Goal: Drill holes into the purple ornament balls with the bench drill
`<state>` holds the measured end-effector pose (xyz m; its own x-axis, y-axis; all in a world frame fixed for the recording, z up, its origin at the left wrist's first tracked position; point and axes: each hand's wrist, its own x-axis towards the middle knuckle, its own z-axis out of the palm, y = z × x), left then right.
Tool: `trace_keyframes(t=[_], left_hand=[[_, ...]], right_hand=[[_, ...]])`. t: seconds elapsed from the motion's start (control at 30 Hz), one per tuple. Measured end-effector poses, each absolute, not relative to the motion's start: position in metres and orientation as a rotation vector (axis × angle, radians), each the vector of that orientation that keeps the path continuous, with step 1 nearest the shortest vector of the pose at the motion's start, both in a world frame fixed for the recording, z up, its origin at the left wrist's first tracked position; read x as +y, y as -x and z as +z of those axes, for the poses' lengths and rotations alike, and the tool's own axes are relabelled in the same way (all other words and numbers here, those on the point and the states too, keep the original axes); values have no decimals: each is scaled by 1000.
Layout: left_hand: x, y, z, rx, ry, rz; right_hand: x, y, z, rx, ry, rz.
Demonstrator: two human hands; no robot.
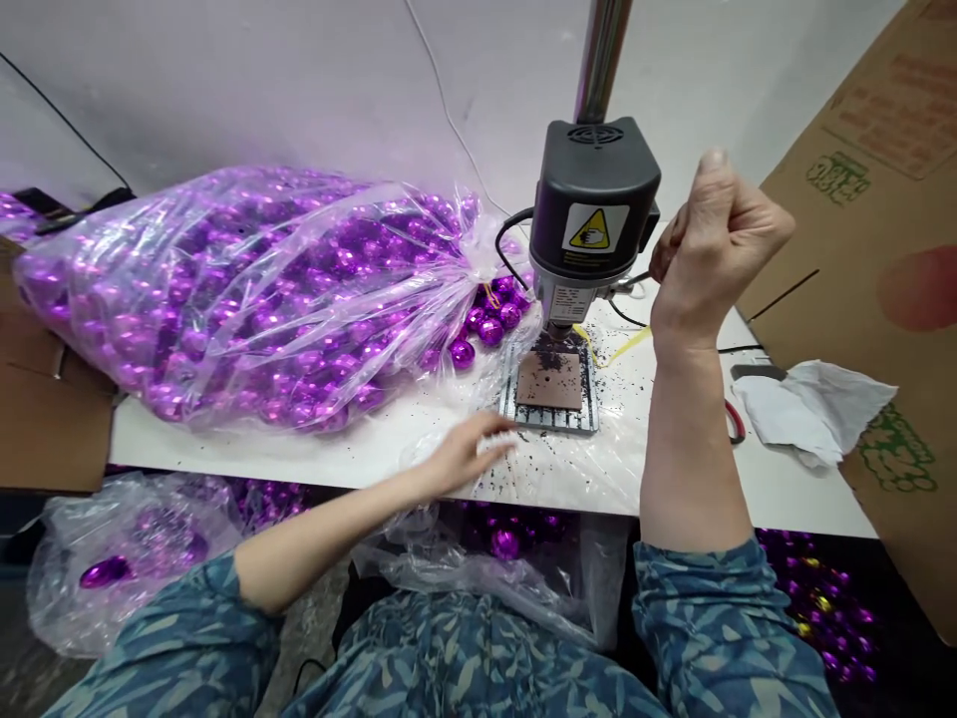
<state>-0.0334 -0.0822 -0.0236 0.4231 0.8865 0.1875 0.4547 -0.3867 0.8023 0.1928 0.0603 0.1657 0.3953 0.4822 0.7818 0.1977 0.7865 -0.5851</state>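
My right hand [710, 249] is raised beside the small black bench drill [594, 214], fingers closed round its thin side lever. My left hand [471, 449] lies on the white tabletop just left of the drill's slotted metal base [508, 399], fingers together and blurred by motion; I see nothing in them. A brown pad [551, 381] with a small hole sits on the base under the drill head. Dark drilling chips are scattered around the base. Loose purple egg-shaped pieces [489, 324] lie at the mouth of a big clear bag [246, 299] full of them.
A large cardboard box [889, 279] stands at the right, with a crumpled white cloth [811, 404] and red-handled pliers [734, 419] beside it. More clear bags of purple pieces [112, 558] lie under the table. A cardboard flap [45, 399] is at the left edge.
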Motion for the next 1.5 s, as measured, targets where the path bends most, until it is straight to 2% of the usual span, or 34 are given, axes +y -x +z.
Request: trace_keyframes(t=[0.07,0.17,0.27,0.37,0.47,0.6,0.7,1.03,1.5], left_hand=[[-31,50,-19,1401,-2082,962],[32,70,-18,1778,-2131,809],[54,78,-23,1843,-2130,731],[46,78,-23,1667,-1983,991],[25,69,-11,1321,-1539,1254],[-4,44,10,903,-1012,1162],[-16,22,12,801,-854,1072],[18,-12,-42,1041,-1253,1166],[42,-22,-48,1237,-1970,1173]], right_hand=[[60,-193,166,-1153,652,200],[60,-193,165,-1135,657,210],[61,-193,164,-1155,700,213],[61,-193,162,-1152,659,214],[60,-193,161,-1151,649,224],[60,-194,159,-1177,654,233],[61,-196,156,-1203,635,223],[60,-194,154,-1215,699,211],[47,-187,159,-1172,661,214]])
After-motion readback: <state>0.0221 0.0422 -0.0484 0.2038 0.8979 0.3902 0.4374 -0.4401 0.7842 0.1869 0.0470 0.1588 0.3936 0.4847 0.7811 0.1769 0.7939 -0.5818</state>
